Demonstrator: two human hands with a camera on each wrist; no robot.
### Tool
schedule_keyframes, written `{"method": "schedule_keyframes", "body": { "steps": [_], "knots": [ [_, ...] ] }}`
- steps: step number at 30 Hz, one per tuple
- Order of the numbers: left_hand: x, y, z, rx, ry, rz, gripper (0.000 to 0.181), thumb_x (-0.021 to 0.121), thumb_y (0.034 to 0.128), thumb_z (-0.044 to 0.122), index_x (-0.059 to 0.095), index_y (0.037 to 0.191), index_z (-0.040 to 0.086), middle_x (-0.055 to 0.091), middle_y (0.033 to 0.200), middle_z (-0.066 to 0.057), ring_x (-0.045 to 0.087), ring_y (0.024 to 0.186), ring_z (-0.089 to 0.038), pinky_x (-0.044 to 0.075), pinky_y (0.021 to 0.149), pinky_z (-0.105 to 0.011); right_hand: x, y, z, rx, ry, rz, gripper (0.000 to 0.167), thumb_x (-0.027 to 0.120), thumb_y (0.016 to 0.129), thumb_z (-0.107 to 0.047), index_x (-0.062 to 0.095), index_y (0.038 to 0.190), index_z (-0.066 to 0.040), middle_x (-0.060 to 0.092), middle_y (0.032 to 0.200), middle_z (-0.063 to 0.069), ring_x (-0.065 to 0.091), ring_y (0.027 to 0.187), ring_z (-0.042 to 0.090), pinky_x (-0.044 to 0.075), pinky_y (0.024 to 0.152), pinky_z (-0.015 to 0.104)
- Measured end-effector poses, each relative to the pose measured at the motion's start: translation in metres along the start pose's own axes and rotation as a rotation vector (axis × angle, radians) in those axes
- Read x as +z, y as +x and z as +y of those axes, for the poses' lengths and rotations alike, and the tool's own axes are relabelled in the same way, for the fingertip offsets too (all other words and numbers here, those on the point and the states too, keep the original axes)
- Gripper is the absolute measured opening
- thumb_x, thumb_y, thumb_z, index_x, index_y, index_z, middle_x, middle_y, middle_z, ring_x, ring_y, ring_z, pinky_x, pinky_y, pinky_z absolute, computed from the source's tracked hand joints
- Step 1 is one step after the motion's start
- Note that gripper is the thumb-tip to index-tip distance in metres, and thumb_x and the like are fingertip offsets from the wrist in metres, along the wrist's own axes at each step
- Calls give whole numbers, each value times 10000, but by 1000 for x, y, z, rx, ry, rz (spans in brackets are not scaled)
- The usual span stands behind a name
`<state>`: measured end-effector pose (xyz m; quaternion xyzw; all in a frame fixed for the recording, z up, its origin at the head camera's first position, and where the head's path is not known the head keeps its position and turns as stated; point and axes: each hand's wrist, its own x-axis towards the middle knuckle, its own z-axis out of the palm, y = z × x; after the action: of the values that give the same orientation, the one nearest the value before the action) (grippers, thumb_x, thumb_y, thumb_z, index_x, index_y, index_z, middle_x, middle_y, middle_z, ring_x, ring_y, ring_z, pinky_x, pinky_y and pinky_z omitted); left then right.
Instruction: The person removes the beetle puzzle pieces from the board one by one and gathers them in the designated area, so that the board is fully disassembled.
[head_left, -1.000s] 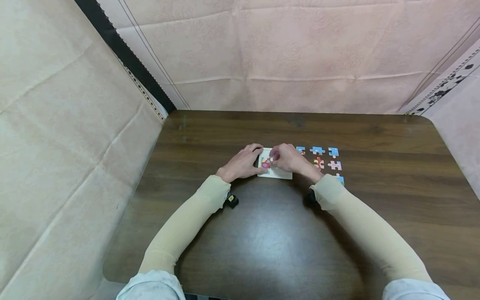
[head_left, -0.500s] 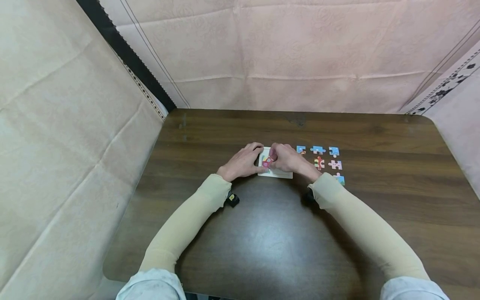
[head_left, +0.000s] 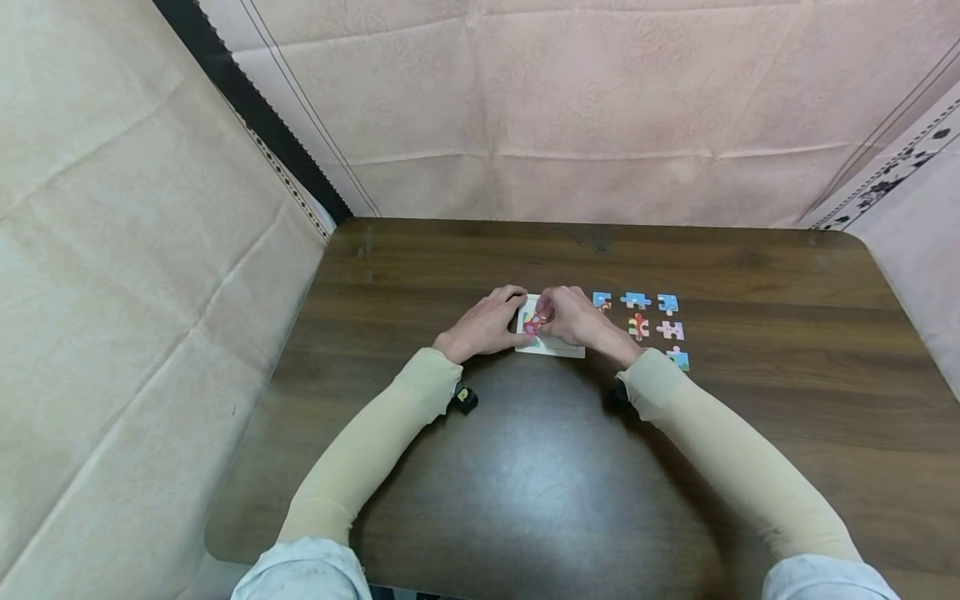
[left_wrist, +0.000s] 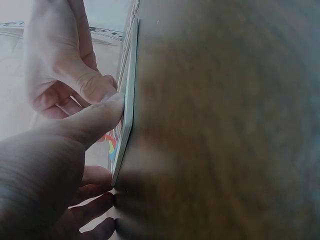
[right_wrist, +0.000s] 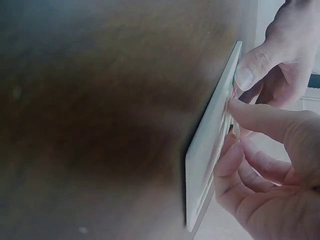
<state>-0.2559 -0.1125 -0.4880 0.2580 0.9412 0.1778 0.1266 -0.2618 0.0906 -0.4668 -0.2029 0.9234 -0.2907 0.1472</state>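
Note:
A white puzzle tray (head_left: 557, 349) lies flat on the table, with red and multicoloured jigsaw pieces (head_left: 533, 324) showing at its left side. My left hand (head_left: 486, 324) holds the tray at its left end; the left wrist view shows its thumb (left_wrist: 107, 111) on the near edge and fingers at the corner. Over the tray, my right hand (head_left: 576, 317) pinches a small jigsaw piece (right_wrist: 236, 131) between thumb and fingers, low against the tray's surface. Most of that piece is hidden by the fingers. Both thumbs are close together in the wrist views.
Loose jigsaw pieces lie right of the tray: blue ones (head_left: 636, 300) in the far row, a red one (head_left: 639, 326), a pink one (head_left: 671, 331) and a blue-green one (head_left: 678, 359). The brown wooden table (head_left: 480, 475) has cloth hangings (head_left: 600, 108) behind it.
My right hand's fingers have shifted slightly left and in over the tray, covering more of it. Since half a second ago barely anything has moved. The left hand keeps its hold.

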Motion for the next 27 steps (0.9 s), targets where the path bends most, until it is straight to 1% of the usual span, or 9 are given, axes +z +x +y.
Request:
{"method": "schedule_keyframes", "body": {
  "steps": [10, 16, 22, 27],
  "knots": [
    [-2, 0, 2, -2, -12, 0, 821, 759, 1027, 469, 442, 1655, 45, 415, 1714, -105, 411, 1589, -304, 390, 1307, -481, 0, -2, 0, -1, -2, 18, 333, 849, 918, -66, 746, 1212, 50, 800, 1137, 212, 764, 1021, 320, 628, 908, 463],
    [-1, 0, 2, -4, -15, -6, 830, 754, 1031, 467, 424, 1667, 48, 401, 1722, -100, 398, 1599, -300, 391, 1308, -477, 0, -4, 0, 9, 5, 28, 323, 845, 927, -72, 747, 1213, 40, 799, 1146, 206, 761, 1055, 333, 626, 933, 481],
    [-1, -1, 2, -17, -20, -18, 832, 745, 1035, 471, 410, 1677, 60, 386, 1732, -91, 385, 1609, -292, 394, 1307, -471, -2, -8, 3, 13, 22, 37, 309, 843, 928, -67, 748, 1204, 36, 791, 1143, 203, 746, 1054, 337, 611, 942, 488],
    [0, -2, 1, -24, -31, -17, 878, 772, 1006, 499, 410, 1677, 65, 382, 1734, -82, 382, 1608, -284, 391, 1310, -468, -4, -10, 8, 11, 21, 47, 295, 839, 916, -66, 756, 1182, 29, 796, 1112, 189, 743, 1039, 325, 598, 943, 479]
  ]
}}
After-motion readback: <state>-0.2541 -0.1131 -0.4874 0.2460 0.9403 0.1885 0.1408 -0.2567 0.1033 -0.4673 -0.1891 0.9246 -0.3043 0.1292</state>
